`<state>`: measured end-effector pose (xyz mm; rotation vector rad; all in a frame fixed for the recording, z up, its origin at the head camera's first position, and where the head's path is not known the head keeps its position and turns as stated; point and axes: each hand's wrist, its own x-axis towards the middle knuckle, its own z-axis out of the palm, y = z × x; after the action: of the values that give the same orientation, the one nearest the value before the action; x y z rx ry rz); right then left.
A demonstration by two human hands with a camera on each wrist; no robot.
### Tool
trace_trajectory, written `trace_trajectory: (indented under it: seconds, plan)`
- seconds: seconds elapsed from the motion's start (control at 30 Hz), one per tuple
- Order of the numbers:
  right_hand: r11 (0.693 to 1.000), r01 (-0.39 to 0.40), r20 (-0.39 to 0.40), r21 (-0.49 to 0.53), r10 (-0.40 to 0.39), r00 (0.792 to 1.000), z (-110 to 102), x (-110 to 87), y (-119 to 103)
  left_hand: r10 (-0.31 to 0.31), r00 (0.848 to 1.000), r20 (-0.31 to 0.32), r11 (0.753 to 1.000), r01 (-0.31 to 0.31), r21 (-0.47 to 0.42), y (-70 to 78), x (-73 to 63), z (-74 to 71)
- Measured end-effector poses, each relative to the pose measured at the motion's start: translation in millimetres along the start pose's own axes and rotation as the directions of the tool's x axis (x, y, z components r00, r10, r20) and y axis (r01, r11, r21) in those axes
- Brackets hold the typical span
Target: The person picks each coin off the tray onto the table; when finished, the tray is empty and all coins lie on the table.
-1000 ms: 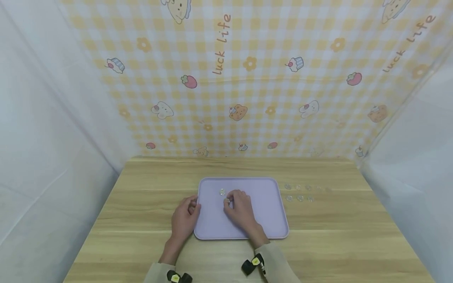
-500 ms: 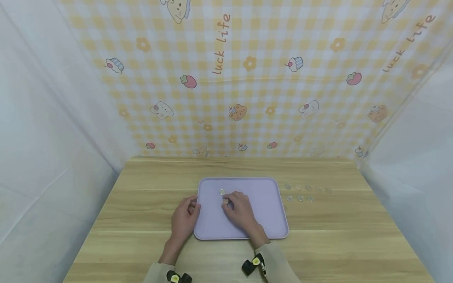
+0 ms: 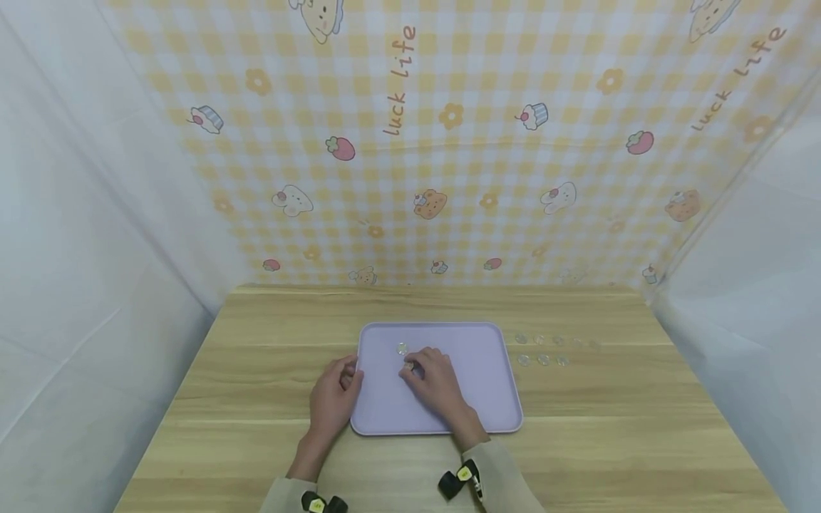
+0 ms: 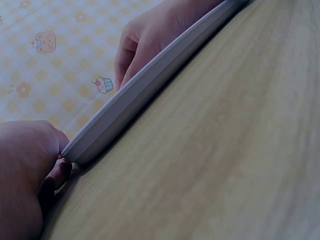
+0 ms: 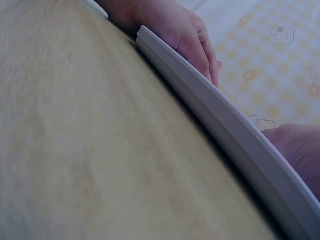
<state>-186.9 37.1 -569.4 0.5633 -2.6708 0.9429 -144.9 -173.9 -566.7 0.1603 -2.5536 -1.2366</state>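
A shallow lilac tray point(image 3: 474, 399) lies on the wooden table. At its left edge my left hand point(image 3: 334, 400) grips the rim; the left wrist view shows the thumb at the top of the rim point(image 4: 125, 97) and curled fingers beside it. Over the tray, my right hand point(image 3: 439, 381) pinches a small round coin point(image 3: 409, 365) between thumb and index finger, its other fingers bent. Just beyond the fingertips a second shiny coin point(image 3: 402, 348) lies flat on the tray. In the right wrist view the tray wall point(image 5: 215, 110) hides the right fingertips.
Right of the tray, two rows of small round silvery or clear pieces point(image 3: 544, 360) lie on the wooden table point(image 3: 609, 427). Behind the table hangs a yellow checked cloth point(image 3: 474, 235), with white sheets point(image 3: 96, 285) at both sides.
The right thumb and fingertips have shifted slightly left with the coin, which has turned between them. My left hand and the tray keep their places.
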Motion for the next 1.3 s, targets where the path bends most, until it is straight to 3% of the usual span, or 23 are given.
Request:
trace_trajectory:
  seconds: [0.73, 1.3]
  plan:
    - [0.993, 0.006, -0.119, 0.120, 0.008, 0.993, -8.6, -0.7, 6.0, -0.006, 1.000, 0.014, 1.000, 0.006, -0.001, 1.6, 0.2, 1.8]
    - [0.993, -0.022, -0.218, 0.114, 0.047, 0.975, -37.4, -2.3, 40.3, 0.000, 1.000, -0.010, 1.000, 0.000, -0.015, 0.9, -0.6, 0.0]
